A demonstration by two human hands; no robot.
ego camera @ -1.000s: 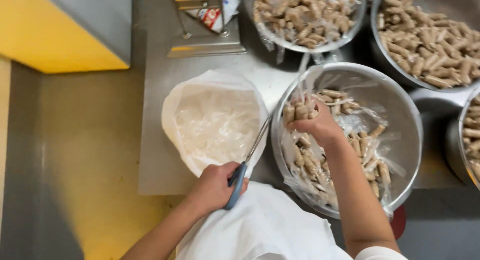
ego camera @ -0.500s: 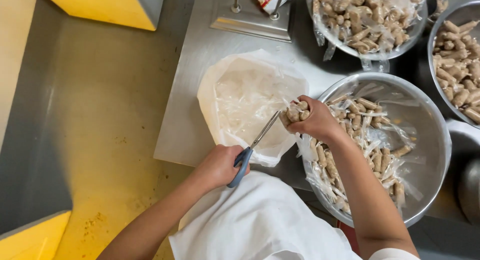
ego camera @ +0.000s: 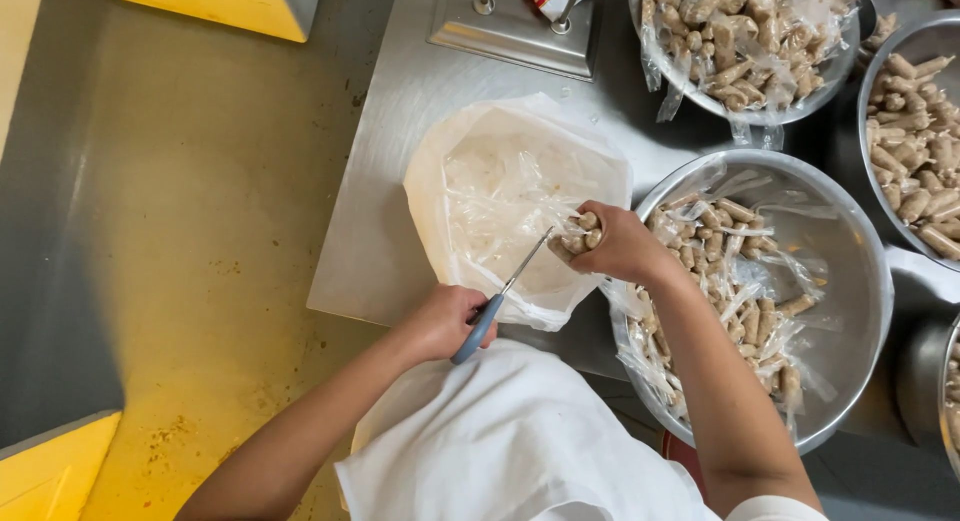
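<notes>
Your right hand (ego camera: 622,246) is clenched on a bunch of wrapped sausages (ego camera: 580,235) over the plastic-lined bag (ego camera: 500,196), left hand (ego camera: 447,321) gripping scissors (ego camera: 500,301), blades angled up toward the bunch's left end.

- A pair of scissors (ego camera: 497,299) with a blue-grey handle is lying slantwise in the left hand (ego camera: 447,321), its slim metal blades pointing up and right.
- A small bunch of tan, stubby sausage-like pieces (ego camera: 580,235) is sitting gripped in the right hand (ego camera: 622,246), over the rim of a white plastic-lined tub (ego camera: 510,196); the blade tips are meeting the bunch.
</notes>
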